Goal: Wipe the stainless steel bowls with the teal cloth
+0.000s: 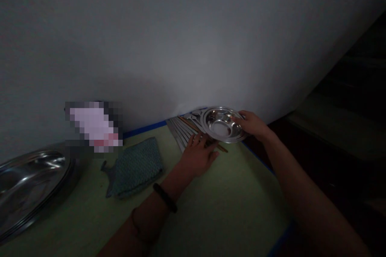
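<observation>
My right hand [251,125] grips the right rim of a shiny steel bowl [221,128], its thumb over the inner wall. The bowl is tilted slightly toward me, above the right end of a row of cutlery [182,130]. Several long, thin metal pieces lie side by side there, some with brownish handles. My left hand [199,154] is spread palm down over the near ends of the row, just left of the bowl. Its fingers are apart, and the fingertips reach the cutlery. Whether they press on it I cannot tell. A dark band circles my left wrist.
A folded blue-green cloth [138,166] lies on the pale green tabletop [211,213], left of my hands. Farther left stand stacked large steel basins [33,184]. A blurred-out phone-like object [95,124] leans against the white wall [193,48]. Blue tape [144,129] edges the table.
</observation>
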Available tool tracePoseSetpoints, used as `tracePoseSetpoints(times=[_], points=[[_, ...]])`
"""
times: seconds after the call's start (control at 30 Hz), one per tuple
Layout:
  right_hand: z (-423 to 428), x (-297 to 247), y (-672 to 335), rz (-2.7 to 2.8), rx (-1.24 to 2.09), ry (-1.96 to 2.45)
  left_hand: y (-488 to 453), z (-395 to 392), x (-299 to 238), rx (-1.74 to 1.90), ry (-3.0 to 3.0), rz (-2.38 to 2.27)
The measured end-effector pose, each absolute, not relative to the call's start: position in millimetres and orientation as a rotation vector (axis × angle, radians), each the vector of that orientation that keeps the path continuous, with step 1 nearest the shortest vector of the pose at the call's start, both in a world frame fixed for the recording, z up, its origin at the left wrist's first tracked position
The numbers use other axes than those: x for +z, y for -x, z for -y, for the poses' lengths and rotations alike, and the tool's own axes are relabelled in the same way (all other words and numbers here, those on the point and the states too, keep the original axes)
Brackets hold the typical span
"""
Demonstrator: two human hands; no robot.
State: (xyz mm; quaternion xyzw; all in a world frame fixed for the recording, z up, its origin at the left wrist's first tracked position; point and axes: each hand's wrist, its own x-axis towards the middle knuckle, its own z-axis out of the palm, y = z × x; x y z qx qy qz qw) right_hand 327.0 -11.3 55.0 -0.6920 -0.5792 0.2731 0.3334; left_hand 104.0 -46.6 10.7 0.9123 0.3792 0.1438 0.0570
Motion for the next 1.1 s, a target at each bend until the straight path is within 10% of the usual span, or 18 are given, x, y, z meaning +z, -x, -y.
tracePoseSetpoints(times=[1.1], points=[[5.1,36.9,-344.9,1.928,0.352,2.12,-85.9,32.4,-1.3,0.424,-2.789,-1.105]])
